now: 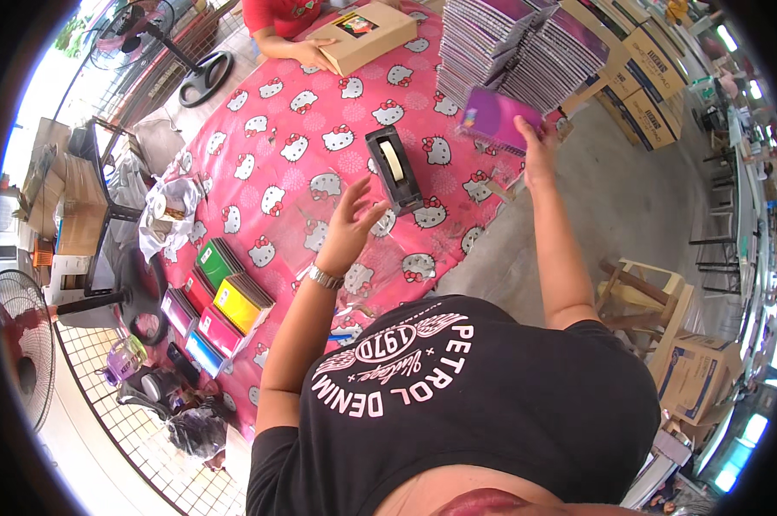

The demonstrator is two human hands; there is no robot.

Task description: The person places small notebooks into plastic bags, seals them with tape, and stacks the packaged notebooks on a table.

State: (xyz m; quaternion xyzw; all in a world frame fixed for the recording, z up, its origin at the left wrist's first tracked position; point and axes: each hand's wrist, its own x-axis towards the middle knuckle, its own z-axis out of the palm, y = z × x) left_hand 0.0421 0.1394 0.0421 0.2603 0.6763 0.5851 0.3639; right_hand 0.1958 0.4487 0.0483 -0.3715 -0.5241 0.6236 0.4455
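Note:
My right hand [539, 148] grips a purple spiral notebook [495, 117] by its right end, just in front of tall stacks of spiral notebooks [548, 73] at the far right of the table. Over the middle of the table is my left hand [354, 225], its fingers apart and nothing in it. Close beside those fingers stands a black tape dispenser [394, 170] with a pale roll of tape. Several smaller piles of notebooks with green, yellow, red, purple and blue covers [220, 301] lie at the table's left edge.
A pink patterned cloth covers the table [302, 129]. Across it, a person in a red sleeve rests a hand [314, 55] on a cardboard box [358, 36]. More cartons [642, 95] stand at the right, with a wooden stool [634, 297] nearer me. Standing fans [130, 39] are at the left.

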